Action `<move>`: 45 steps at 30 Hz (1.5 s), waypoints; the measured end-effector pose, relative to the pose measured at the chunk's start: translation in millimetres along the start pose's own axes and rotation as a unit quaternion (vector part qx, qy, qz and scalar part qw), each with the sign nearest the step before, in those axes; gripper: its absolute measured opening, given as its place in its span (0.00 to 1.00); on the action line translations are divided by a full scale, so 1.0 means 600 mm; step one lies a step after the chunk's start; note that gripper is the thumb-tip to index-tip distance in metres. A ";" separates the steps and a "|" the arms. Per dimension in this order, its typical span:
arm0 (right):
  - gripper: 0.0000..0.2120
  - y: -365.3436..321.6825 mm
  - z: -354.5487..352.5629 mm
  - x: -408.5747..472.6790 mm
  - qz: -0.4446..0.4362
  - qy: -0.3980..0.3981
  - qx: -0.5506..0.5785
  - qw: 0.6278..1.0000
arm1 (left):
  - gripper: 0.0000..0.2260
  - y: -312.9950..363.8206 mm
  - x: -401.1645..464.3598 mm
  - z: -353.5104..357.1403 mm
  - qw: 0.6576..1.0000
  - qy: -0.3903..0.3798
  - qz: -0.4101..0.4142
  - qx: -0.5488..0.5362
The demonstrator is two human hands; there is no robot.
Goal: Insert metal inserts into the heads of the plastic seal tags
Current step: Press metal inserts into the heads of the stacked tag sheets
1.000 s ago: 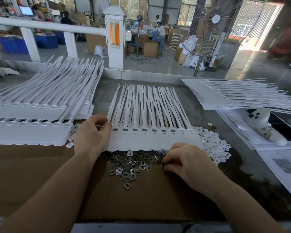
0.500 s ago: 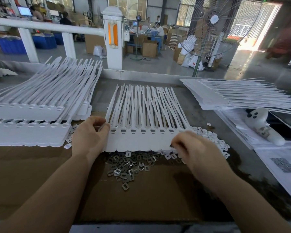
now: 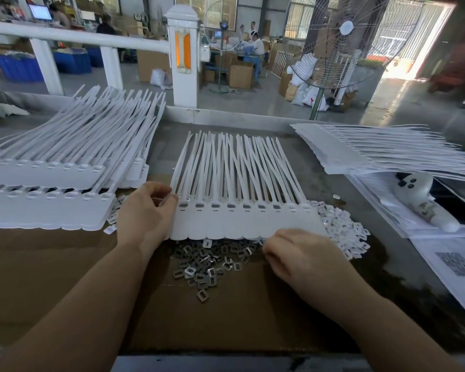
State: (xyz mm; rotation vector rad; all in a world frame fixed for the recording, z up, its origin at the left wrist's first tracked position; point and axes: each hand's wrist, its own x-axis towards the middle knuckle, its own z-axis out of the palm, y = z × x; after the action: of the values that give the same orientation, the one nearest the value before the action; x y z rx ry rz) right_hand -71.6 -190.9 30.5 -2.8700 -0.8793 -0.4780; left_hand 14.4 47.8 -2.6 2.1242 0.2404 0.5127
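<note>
Fingers [image 3: 269, 255] of right hand [image 3: 304, 261] curled at lower edge of seal tag strip [image 3: 242, 224], centre frame; whether they pinch anything, cannot tell. Left hand [image 3: 145, 213] grips strip's left end, thumb on top near first head. Metal inserts [image 3: 207, 261] heaped on cardboard [image 3: 38, 277] just below strip. White plastic pieces [image 3: 344, 232] piled right of strip. Finished tag stacks [image 3: 51, 178] left of frame, more stacks [image 3: 381, 151] upper right on table [image 3: 333, 189].
</note>
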 end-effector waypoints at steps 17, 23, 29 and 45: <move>0.06 0.009 -0.004 -0.009 0.138 -0.007 0.181 0.974 | 0.06 -0.001 0.000 0.001 1.000 -0.002 0.001 0.000; 0.07 0.001 0.001 -0.003 0.122 -0.055 0.168 0.977 | 0.06 0.001 -0.001 0.001 1.000 0.002 0.002 0.002; 0.03 0.000 0.001 -0.004 0.132 -0.037 0.198 0.971 | 0.07 0.001 -0.002 0.000 1.000 0.002 0.008 0.002; 0.05 0.002 0.005 -0.005 0.167 -0.006 0.196 0.966 | 0.06 0.002 -0.001 0.001 1.000 -0.005 0.001 -0.007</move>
State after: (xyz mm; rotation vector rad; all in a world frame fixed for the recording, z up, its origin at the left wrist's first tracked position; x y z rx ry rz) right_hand -72.4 -192.9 26.7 -2.5754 -0.4129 -0.2187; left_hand 13.9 46.6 -2.1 2.1126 0.2278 0.5036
